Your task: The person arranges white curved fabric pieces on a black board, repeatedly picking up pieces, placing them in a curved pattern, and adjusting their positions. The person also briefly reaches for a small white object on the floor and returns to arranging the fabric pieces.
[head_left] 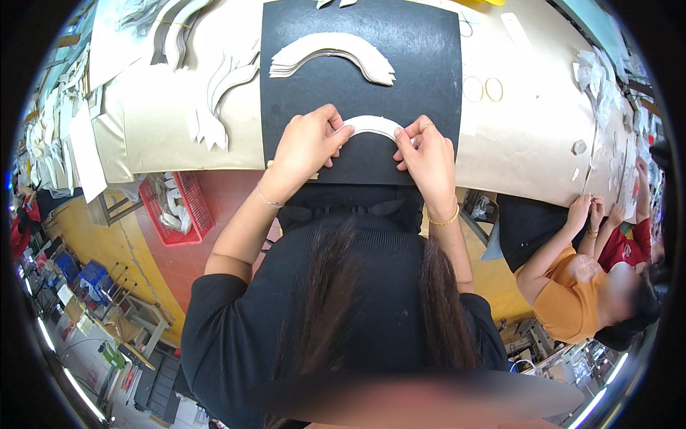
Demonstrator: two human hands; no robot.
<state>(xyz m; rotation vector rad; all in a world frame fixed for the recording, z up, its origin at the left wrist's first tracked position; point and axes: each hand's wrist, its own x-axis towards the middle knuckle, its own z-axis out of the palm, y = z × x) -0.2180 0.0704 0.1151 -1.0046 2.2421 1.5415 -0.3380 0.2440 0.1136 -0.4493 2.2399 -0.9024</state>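
Note:
A white curved strip [371,126] lies on a black mat [421,64] at the table's near edge. My left hand [307,143] pinches its left end between thumb and fingers. The strip's right end is pinched by my right hand [426,161]. Farther back on the mat rests a stack of similar white curved pieces [332,56].
More white cut pieces [221,93] lie on the beige table [529,136] to the left; two rubber bands [483,89] lie to the right. A red basket [179,207] hangs below the table's left side. A person in an orange top [572,286] works at the right.

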